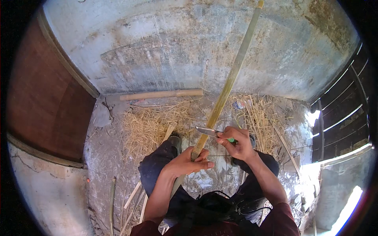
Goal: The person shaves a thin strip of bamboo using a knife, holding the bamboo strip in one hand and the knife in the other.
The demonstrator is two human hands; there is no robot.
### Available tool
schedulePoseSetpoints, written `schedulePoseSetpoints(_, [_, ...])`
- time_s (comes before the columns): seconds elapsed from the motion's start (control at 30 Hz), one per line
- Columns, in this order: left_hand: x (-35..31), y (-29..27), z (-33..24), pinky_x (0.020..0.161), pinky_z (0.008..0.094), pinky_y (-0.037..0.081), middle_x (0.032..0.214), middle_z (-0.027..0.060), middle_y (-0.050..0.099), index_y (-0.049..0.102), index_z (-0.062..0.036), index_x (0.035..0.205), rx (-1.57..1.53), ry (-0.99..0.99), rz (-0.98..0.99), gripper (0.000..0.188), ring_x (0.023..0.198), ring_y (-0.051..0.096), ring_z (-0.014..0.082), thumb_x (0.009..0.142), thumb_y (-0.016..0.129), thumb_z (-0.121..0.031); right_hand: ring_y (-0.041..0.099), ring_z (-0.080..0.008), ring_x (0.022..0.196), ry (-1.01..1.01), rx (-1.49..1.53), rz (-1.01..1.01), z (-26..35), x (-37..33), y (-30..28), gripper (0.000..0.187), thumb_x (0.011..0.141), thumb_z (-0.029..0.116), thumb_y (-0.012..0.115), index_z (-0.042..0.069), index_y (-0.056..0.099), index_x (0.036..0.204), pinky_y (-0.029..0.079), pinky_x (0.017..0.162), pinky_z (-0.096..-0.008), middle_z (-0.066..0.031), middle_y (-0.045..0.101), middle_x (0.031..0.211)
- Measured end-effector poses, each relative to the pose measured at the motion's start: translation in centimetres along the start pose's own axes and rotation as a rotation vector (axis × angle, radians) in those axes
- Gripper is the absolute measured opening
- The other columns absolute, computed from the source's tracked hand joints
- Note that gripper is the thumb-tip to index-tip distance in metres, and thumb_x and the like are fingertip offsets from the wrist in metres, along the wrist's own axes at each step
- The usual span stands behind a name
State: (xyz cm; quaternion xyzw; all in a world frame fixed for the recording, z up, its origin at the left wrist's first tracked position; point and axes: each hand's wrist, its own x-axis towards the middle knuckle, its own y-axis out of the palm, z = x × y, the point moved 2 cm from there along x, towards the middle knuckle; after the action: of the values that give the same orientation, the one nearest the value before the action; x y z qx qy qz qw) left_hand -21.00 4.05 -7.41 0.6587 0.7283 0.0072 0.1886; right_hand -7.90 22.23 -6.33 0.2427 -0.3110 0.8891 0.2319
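Note:
A long greenish-yellow bamboo strip (235, 73) slants from between my legs up past the top of the far wall. My left hand (186, 162) is closed round its lower part, with the thumb pointing right. In my right hand (239, 146) is a knife (207, 131), gripped by its handle, of which a bit of green shows. The blade points left and lies across the strip, just above my left hand. Whether its edge touches the bamboo I cannot tell.
Pale shavings (151, 133) cover the floor before my left foot, and thin split strips (263, 122) lie on the right. A round bamboo pole (161, 94) rests along the stained wall (165, 51). A brown door panel (47, 94) is at left, a dark slatted opening (342, 110) at right.

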Motion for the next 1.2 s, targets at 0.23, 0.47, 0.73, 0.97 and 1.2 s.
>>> schedulePoseSetpoints(0.23, [0.7,0.1,0.8,0.046,0.0248,0.022,0.062,-0.0088,0.032,0.031,-0.0189,0.071,0.01,0.042,-0.03,0.059,0.051,0.032,0.0033,0.088,0.088,-0.022,0.07,-0.0268,0.068,-0.072,-0.068,0.06,0.5,0.4,-0.6,0.015,0.086,0.001,0.082,0.003,0.07,0.095,0.051,0.057,-0.0362,-0.0121,0.072,0.084])
schedulePoseSetpoints(0.47, [0.6,0.4,0.4,0.053,0.0259,0.026,0.064,-0.0088,0.036,0.033,-0.0186,0.072,0.061,-0.018,0.035,0.057,0.058,0.036,0.0036,0.089,0.086,-0.027,0.072,-0.0278,0.072,-0.011,-0.037,-0.092,0.0,0.3,-1.3,0.015,0.085,-0.002,0.081,0.003,0.069,0.094,0.053,0.063,-0.0358,-0.0124,0.074,0.086])
schedulePoseSetpoints(0.73, [0.7,0.7,0.1,0.05,0.0253,0.025,0.062,-0.0082,0.034,0.031,-0.0183,0.071,0.038,-0.033,0.039,0.058,0.054,0.034,0.0036,0.09,0.086,-0.026,0.072,-0.0283,0.073,-0.029,-0.02,-0.113,-0.9,0.9,-2.2,0.013,0.087,0.002,0.081,0.003,0.069,0.093,0.054,0.065,-0.0359,-0.0128,0.075,0.087])
schedulePoseSetpoints(0.97, [0.5,1.0,0.0,0.052,0.026,0.027,0.064,-0.0079,0.036,0.033,-0.018,0.072,0.034,-0.085,0.053,0.056,0.057,0.036,0.0041,0.091,0.085,-0.024,0.073,-0.0265,0.075,0.037,-0.017,-0.079,-0.6,0.2,-2.4,0.014,0.087,0.003,0.082,0.002,0.068,0.092,0.055,0.066,-0.0356,-0.0124,0.074,0.086])
schedulePoseSetpoints(1.2, [0.8,1.2,-0.3,0.05,0.026,0.024,0.063,-0.0086,0.031,0.031,-0.0182,0.072,0.0,-0.056,0.033,0.056,0.055,0.031,0.0036,0.092,0.083,-0.02,0.073,-0.0263,0.074,0.021,0.009,-0.139,-1.4,1.1,-2.7,0.015,0.087,0.005,0.083,0.002,0.068,0.09,0.055,0.067,-0.0352,-0.0125,0.074,0.084])
